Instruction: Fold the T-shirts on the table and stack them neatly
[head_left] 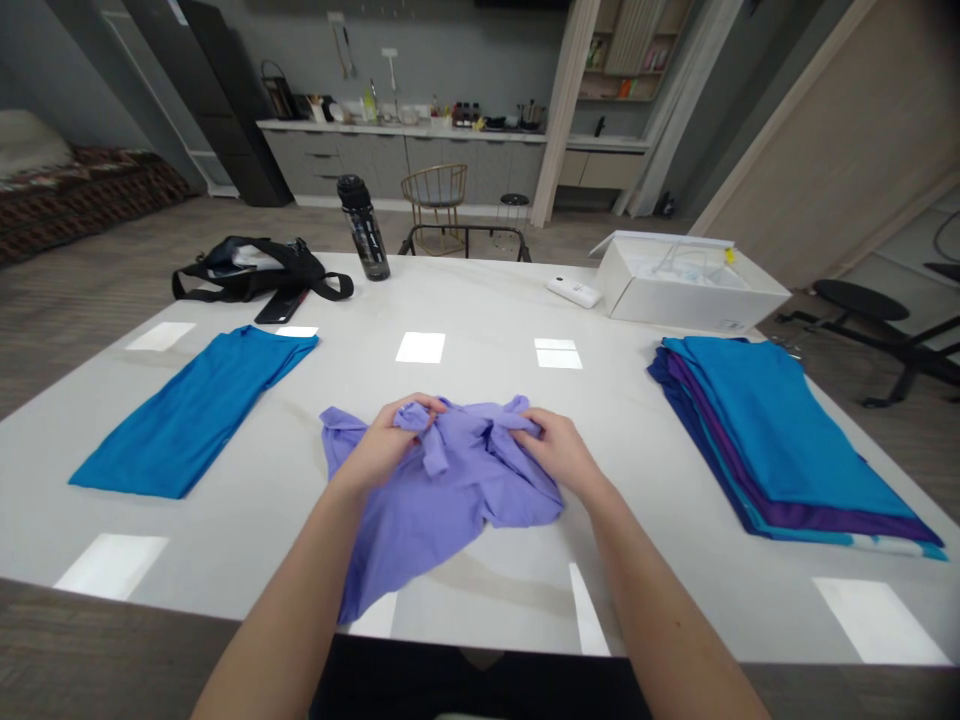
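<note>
Item one: the lilac cloth (450, 490), crumpled, spread between and below my hands on the tabletop (480, 300). My left hand (394, 435) grips a bunched roll near its upper edge; my right hand (556, 447) pinches a gathered fold at the opposite side. Whether each grips one layer or several, I cannot tell.

Risks, by my judgement:
- Twist. The fabric is knotted up between the hands; pulling them apart could tighten the tangle rather than open it, or set creases.
- Wrong layer. With edges buried under the fingers, I could lift one layer and leave another folded beneath.
- Slip. Thin, soft fabric held only by gathered folds could slide from either hand if I tug unevenly.
- Near edge. The tail below my left hand lies close to the tabletop's near edge; a pull toward me could drag it over.
- Snag. My left forearm crosses above that tail and could catch it; contact is unclear.
- Neighbours. A wide sweep could rumple the blue shirt (202, 415), flat to the left of my hands, or skew the stack (787, 430), well to their right.
</note>
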